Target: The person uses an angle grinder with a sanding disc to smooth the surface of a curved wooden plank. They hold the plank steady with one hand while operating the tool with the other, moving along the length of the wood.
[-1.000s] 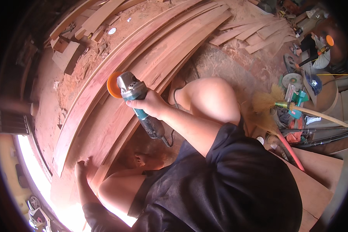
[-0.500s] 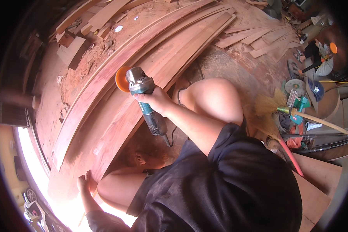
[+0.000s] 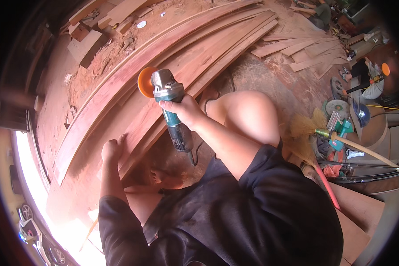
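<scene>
Right hand: closed round teal-and-grey angle grinder w/ orange disc, held above long curved reddish wood planks; left hand: fingers curled, resting on plank edge nr floor, holding nothing; straw broom and teal power tool at right.
</scene>
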`<move>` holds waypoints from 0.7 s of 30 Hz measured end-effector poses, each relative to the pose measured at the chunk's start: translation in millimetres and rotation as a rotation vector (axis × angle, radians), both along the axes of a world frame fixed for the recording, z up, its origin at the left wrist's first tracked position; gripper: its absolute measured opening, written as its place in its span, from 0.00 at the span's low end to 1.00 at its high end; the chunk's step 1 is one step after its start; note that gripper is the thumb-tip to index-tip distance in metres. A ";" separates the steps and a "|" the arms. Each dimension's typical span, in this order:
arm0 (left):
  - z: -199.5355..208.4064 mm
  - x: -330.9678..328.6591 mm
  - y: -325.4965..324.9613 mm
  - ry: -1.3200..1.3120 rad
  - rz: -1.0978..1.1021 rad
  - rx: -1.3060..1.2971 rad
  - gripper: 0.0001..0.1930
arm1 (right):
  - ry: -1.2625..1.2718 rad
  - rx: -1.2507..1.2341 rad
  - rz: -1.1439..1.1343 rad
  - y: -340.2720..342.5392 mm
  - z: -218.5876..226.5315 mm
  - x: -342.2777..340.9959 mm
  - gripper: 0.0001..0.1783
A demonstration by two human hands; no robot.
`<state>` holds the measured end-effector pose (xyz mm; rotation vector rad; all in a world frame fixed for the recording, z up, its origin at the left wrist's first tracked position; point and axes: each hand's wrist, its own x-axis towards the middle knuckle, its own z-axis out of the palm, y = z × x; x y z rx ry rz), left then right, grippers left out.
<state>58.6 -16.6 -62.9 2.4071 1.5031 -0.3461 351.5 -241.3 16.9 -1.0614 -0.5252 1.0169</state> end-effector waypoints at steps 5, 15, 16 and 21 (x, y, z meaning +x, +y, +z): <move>-13.5 18.2 -5.0 0.024 -0.023 0.001 0.40 | 0.005 0.072 -0.046 0.4 9.8 8.8 0.18; -7.7 39.7 -40.6 -0.202 -0.066 0.254 0.38 | 0.010 -0.064 -0.095 4.7 -6.2 21.5 0.27; -15.4 21.2 -47.8 -0.136 -0.102 0.315 0.43 | -0.021 -0.057 -0.107 7.0 -9.1 19.4 0.28; -39.4 -37.6 -47.8 -0.026 -0.145 0.334 0.60 | -0.068 -0.115 -0.026 8.6 -14.8 10.6 0.27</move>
